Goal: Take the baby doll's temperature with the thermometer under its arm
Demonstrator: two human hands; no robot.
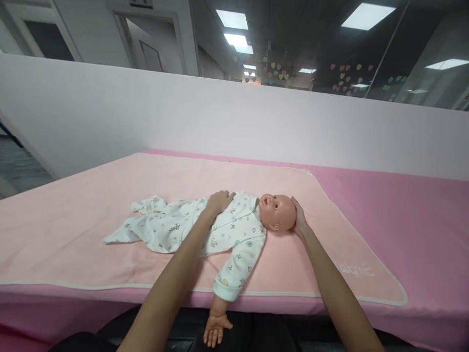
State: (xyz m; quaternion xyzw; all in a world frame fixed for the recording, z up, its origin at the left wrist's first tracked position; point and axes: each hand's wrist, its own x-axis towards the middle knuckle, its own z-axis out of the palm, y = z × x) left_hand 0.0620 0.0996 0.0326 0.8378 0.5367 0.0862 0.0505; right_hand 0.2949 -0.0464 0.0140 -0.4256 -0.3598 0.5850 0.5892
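Note:
A baby doll [234, 230] lies on its back on a peach-coloured mat [110, 181], its head to the right and its legs to the left. It wears a white romper [166, 232] with small printed figures. My left hand [220, 201] rests flat on the doll's belly, fingers stretched out. Against the top of the doll's bald head [280, 213], my right hand [299, 217] is cupped, with some of its fingers hidden behind the head. One doll arm [234, 269] reaches toward me, and its bare hand hangs past the table edge.
Under the mat a pink cover [421, 234] spreads over the table. A low white partition [234, 117] stands along the far side. Behind it are a doorway [154, 46] and a window with heart stickers. My dark-clad legs [252, 332] are below the front edge.

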